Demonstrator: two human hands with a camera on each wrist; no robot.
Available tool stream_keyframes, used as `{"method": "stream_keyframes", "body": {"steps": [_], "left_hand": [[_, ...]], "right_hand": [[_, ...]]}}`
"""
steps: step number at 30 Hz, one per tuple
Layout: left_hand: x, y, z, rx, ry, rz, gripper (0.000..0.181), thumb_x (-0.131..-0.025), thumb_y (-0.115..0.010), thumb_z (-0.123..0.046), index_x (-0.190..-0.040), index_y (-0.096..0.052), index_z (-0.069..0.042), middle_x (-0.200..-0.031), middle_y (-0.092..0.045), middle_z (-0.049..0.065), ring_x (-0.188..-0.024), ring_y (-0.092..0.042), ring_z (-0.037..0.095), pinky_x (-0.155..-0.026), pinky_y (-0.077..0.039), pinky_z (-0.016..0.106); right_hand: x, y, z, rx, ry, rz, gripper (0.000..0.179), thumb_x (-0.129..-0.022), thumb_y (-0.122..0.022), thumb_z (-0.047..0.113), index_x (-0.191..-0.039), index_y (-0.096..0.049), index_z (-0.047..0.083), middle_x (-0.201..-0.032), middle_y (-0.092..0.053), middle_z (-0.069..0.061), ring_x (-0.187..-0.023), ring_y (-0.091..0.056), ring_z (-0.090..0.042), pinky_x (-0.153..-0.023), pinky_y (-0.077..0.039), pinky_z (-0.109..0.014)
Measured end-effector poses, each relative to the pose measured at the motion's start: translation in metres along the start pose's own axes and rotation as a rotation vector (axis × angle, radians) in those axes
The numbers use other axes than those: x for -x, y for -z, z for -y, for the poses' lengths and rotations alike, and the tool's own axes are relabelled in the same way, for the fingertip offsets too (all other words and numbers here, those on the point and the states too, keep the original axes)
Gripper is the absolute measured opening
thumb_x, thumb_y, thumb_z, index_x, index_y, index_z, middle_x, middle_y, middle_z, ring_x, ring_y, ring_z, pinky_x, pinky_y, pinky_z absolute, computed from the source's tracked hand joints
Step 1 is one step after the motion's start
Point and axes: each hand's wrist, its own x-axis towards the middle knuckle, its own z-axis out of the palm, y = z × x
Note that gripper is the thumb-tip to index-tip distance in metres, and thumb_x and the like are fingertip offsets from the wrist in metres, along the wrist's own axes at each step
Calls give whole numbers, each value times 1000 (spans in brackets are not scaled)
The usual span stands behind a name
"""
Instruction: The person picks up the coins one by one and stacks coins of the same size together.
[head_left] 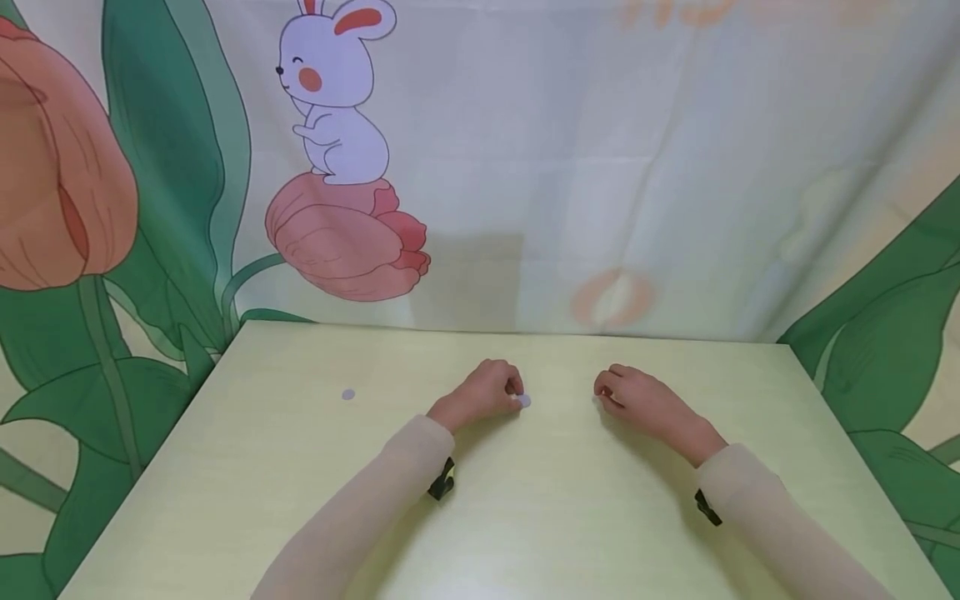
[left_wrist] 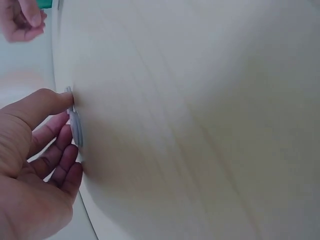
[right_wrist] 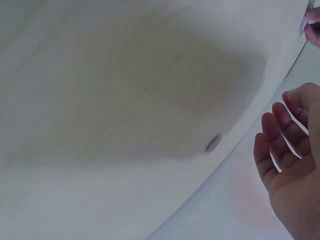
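In the head view my left hand [head_left: 483,392] is low over the far part of the table, with a small pale disc [head_left: 525,401] at its fingertips. The left wrist view shows my thumb and fingers pinching a thin grey disc [left_wrist: 69,94]; a second, thicker-looking grey disc [left_wrist: 76,129] sits against it. To the right, my right hand [head_left: 645,404] hovers with loosely bent fingers, and no thing shows between them. A flat grey disc [right_wrist: 213,143] lies on the table near it in the right wrist view.
Another pale disc [head_left: 348,394] lies on the table to the left. The pale yellow tabletop [head_left: 570,517] ends at a printed curtain [head_left: 525,167] with a rabbit and tulips, close beyond both hands.
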Motion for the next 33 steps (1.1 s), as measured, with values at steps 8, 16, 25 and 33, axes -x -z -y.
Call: {"method": "stream_keyframes", "body": {"steps": [8,16,25,33], "left_hand": [[-1,2,16,103,-91,6,16,-88,-81,-14,-100,-73,-7,-97,-66,2,-94,-59,17,-90,-51,31],[-3,3,21,152,-119,40,25,-87,-83,-15,-109,-75,-9,-106,-65,2,-101,-58,18,-93,-49,32],[-4,6,18,137,-136,55,24,-85,-84,-16,-107,-78,-9,-105,-66,5,-100,-59,19,-92,-49,30],[-6,3,18,117,-109,22,17,-85,-85,-17,-100,-80,-11,-97,-66,0,-93,-59,14,-86,-50,27]], "right_hand": [[29,15,-23,-11,-75,-17,6,-93,-67,4,-99,-66,7,-90,-60,1,-80,-57,-14,-72,-53,-35],[47,31,-36,-49,-178,24,6,-96,-64,5,-101,-66,5,-92,-61,-2,-80,-59,-17,-73,-53,-38],[55,27,-48,-58,-204,21,7,-95,-64,3,-102,-67,4,-91,-61,-1,-81,-58,-16,-73,-53,-37],[57,27,-50,-109,-236,68,11,-95,-66,6,-106,-67,3,-94,-61,-2,-84,-59,-18,-75,-54,-37]]}}
